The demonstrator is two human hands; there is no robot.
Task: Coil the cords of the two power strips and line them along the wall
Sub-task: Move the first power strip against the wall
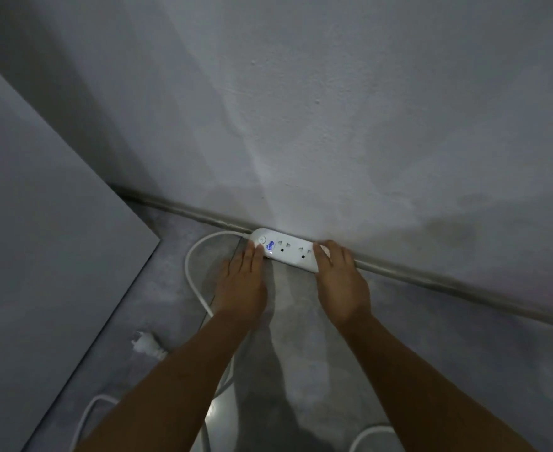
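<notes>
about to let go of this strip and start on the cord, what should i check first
1. Power strip lined along the wall: ok, its long side lies against the skirting.
2. Hands placed: ok, the left hand and the right hand each rest on one end.
3. Cord coiled: not ok, it trails in a loose loop over the floor.
4. Plug free: ok, it lies unplugged on the floor.
5. Second strip placed: cannot tell, it is out of view; only a cord piece shows at the lower edge.
</notes>
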